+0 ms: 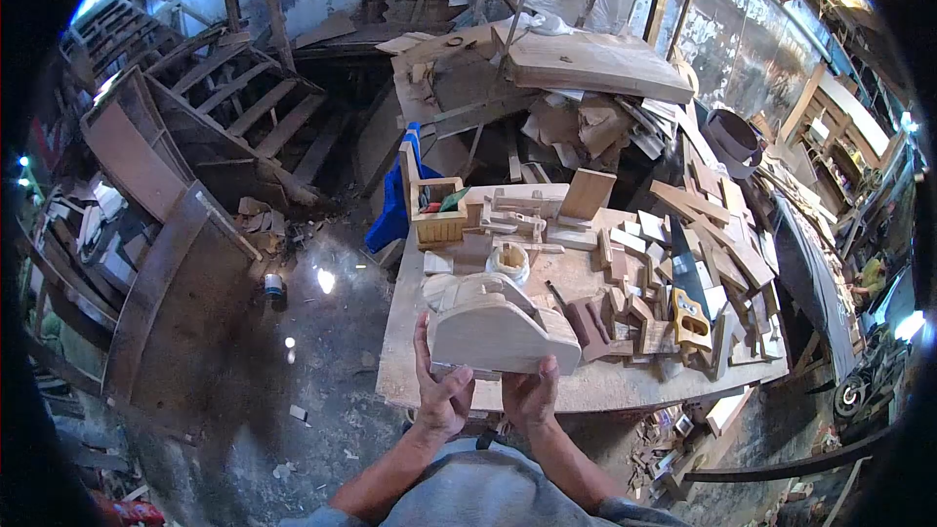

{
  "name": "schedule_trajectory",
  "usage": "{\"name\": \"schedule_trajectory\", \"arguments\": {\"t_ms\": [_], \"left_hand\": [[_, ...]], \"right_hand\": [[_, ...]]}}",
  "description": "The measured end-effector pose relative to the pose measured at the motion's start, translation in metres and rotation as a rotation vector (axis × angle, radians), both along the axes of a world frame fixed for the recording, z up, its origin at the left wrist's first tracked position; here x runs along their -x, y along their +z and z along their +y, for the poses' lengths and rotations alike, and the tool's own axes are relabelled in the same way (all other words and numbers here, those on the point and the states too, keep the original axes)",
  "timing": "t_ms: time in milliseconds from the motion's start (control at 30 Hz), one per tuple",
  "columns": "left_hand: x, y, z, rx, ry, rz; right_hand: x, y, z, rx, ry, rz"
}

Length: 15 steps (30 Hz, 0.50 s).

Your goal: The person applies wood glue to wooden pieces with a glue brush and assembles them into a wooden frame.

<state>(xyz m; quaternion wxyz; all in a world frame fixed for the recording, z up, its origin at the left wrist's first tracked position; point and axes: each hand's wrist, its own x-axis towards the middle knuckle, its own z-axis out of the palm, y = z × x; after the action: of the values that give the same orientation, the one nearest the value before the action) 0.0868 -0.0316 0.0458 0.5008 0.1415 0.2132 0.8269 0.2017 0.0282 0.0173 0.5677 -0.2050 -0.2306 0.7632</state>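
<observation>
Between my two hands is a pale wooden piece with a curved top outline and a flat lower edge, a shaped wooden body (498,337). My left hand (444,395) grips its lower left end, fingers up along the side and thumb on the near face. At the lower right, my right hand (532,392) holds the bottom edge with the thumb upright against the face. Its other fingers are mostly hidden underneath. Just behind the body stands an open jar (509,262) with pale contents. The wooden workbench (420,376) lies beneath and beyond.
A yellow-handled handsaw (691,317) lies among several wood offcuts on the right of the bench. Towards the back left stands a small wooden box (439,224) near a blue item (388,210). A thick wooden slab (595,63) rests on a pile behind. Wooden stairs (234,88) rise at left.
</observation>
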Motion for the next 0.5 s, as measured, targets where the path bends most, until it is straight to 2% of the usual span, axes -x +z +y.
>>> {"name": "schedule_trajectory", "arguments": {"t_ms": [67, 500], "left_hand": [[0.0002, -0.0022, 0.0008, 0.011, 0.004, 0.005], [-0.0027, -0.0066, 0.0034, 0.027, -0.022, 0.023]], "right_hand": [[-0.0008, -0.0038, 0.0016, 0.023, 0.019, 0.058], [-0.0067, -0.0047, 0.0055, 0.021, 0.005, 0.034]]}}
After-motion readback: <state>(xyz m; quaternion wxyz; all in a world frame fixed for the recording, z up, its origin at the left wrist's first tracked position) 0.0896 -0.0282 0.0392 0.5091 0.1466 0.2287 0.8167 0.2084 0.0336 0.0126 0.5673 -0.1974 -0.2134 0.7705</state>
